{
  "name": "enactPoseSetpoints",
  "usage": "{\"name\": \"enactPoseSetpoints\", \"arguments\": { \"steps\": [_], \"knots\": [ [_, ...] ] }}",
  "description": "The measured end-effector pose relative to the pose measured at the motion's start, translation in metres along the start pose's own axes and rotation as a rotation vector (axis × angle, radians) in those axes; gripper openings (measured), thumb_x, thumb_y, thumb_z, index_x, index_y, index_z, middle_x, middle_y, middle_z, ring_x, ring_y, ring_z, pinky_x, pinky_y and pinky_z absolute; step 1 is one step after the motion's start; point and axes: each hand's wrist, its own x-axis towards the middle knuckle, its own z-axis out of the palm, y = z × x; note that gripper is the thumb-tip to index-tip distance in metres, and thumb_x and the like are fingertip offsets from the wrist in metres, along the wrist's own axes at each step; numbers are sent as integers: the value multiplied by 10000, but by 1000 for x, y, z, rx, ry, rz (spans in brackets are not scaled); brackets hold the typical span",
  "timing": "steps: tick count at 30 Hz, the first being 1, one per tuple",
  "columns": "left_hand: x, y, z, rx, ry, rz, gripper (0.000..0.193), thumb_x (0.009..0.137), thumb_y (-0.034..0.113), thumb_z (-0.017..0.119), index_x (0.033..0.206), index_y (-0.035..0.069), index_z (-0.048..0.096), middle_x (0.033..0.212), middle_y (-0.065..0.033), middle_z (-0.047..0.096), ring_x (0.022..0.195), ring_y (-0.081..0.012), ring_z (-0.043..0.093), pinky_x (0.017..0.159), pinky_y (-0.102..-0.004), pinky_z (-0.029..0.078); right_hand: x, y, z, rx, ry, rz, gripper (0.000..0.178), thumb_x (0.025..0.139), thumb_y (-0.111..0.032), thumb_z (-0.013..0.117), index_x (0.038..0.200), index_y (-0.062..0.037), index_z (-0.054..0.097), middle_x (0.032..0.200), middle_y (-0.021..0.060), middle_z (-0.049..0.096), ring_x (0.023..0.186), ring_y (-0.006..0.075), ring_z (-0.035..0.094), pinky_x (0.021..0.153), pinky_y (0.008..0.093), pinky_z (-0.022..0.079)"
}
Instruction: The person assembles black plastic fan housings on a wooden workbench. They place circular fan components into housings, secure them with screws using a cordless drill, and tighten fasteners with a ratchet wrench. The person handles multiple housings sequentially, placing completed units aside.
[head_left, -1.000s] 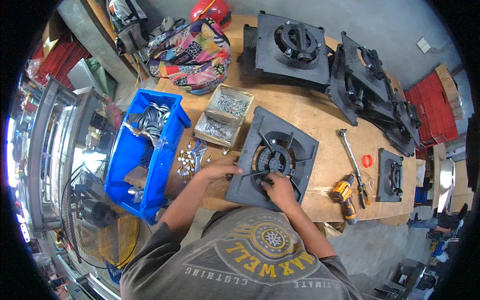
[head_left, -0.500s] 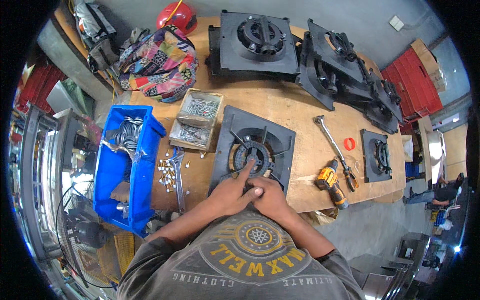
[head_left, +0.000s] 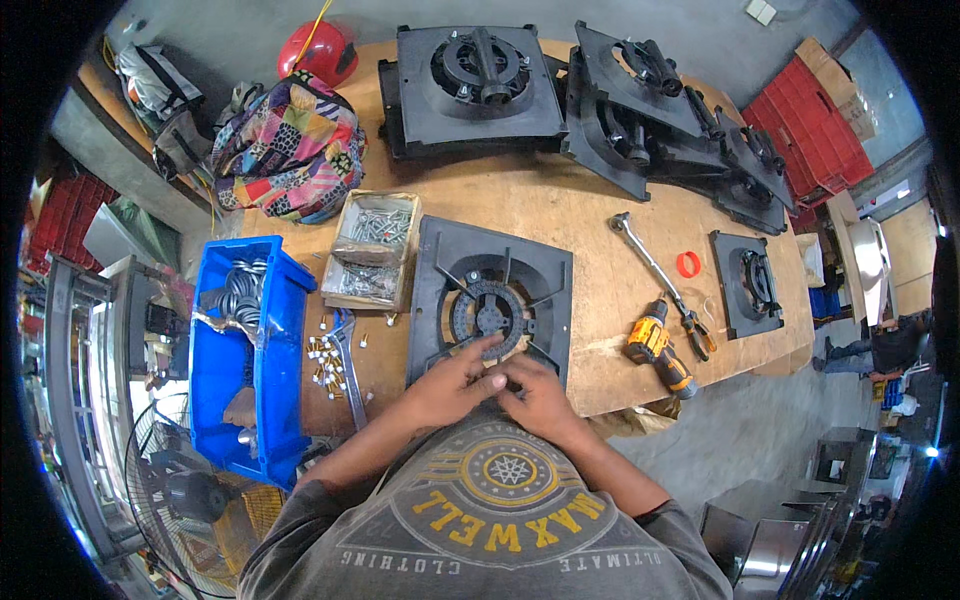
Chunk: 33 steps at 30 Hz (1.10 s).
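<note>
A black cast-iron gas stove plate (head_left: 426, 300) lies on the wooden table in front of me, a round burner (head_left: 489, 318) in its middle and raised ribs around it. My left hand (head_left: 452, 388) reaches over its near edge, index finger stretched toward the near side of the burner ring and thumb out to the right. Close beside it, at the same edge, is my right hand (head_left: 541, 396) with its fingers curled in. Whatever lies within those curled fingers is hidden. The two hands nearly touch around the left thumb.
Left of the plate are a cardboard box of screws (head_left: 375, 232), a wrench (head_left: 348, 375), small brass fittings (head_left: 326, 362) and a blue bin (head_left: 270, 400). To the right lie a ratchet (head_left: 648, 255), pliers (head_left: 697, 335), a drill (head_left: 657, 345) and a smaller plate (head_left: 735, 290). More stove plates (head_left: 540, 105) are stacked behind.
My left index finger has drawn back from the burner's centre to its near side. The right hand stays at the plate's near edge. The whole view has shifted and turned slightly.
</note>
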Motion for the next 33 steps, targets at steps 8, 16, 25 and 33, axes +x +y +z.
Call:
{"name": "enactPoseSetpoints", "arguments": {
  "steps": [8,16,25,33],
  "knots": [
    [17,-21,-69,273,692,-3,549,847,265,749,1273,-10,538,971,-138,686,927,-178,640,804,-347,507,18,75,-39,-353,259,300,177,841,-151,695,930,1,674,886,200,651,853,361,644,754,406,505],
    [41,-85,-85,-546,202,-212,393,856,183,703,1153,-57,610,1110,-139,687,1045,-216,637,969,-337,454,30,127,-35,-713,-39,360,228,875,-253,645,928,-33,670,958,188,660,880,377,650,768,464,524],
    [38,-85,-88,-746,171,-181,347,885,99,641,1169,-90,580,1119,-181,676,1027,-272,670,933,-378,524,43,135,-23,-835,-116,290,238,870,-296,648,915,-68,694,920,154,665,852,356,654,733,461,524],
    [20,-95,-82,-120,553,-287,537,959,389,601,1241,-66,561,1198,-142,654,1089,-217,610,920,-360,493,48,132,-18,-814,-14,286,234,873,-291,643,919,-74,715,916,151,695,837,352,666,722,453,527]
  ]
}}
